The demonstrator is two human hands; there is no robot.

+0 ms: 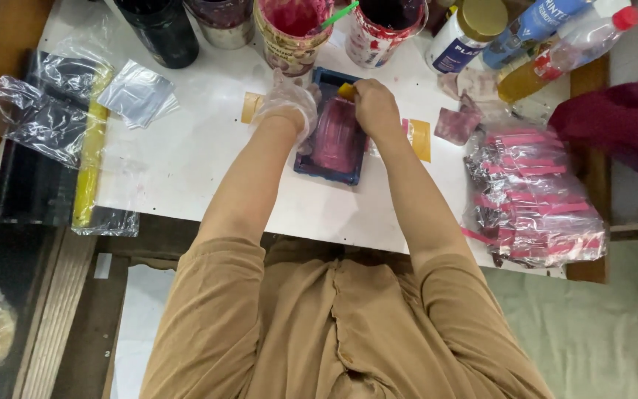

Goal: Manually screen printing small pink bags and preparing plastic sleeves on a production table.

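While the blue frame (328,168) lies flat on the white table (201,148) at upper centre of the frame, its mesh stained dark pink, both hands work on it. The right hand (375,109) is closed, fingers pinched around a small yellow squeegee (346,91) pressed against the frame's top edge. The left hand (287,103), in a clear plastic glove, rests on the frame's left side with its fingers curled down over the rim, holding it in place. Yellow tape tabs (420,139) stick out from under the frame on both sides.

Just above the frame stand a pink-smeared tub (289,33) with a green stick in it and a red-and-white cup (382,29); two dark jars (160,29) sit further left. At upper right are a white bottle (463,33) with a gold cap and plastic bottles (570,44). At right, a pile of pink packets (533,196) in clear wrap lies on the table. At left lie crumpled clear bags (31,111), a silver pouch (136,92) and a yellow strip (90,162).
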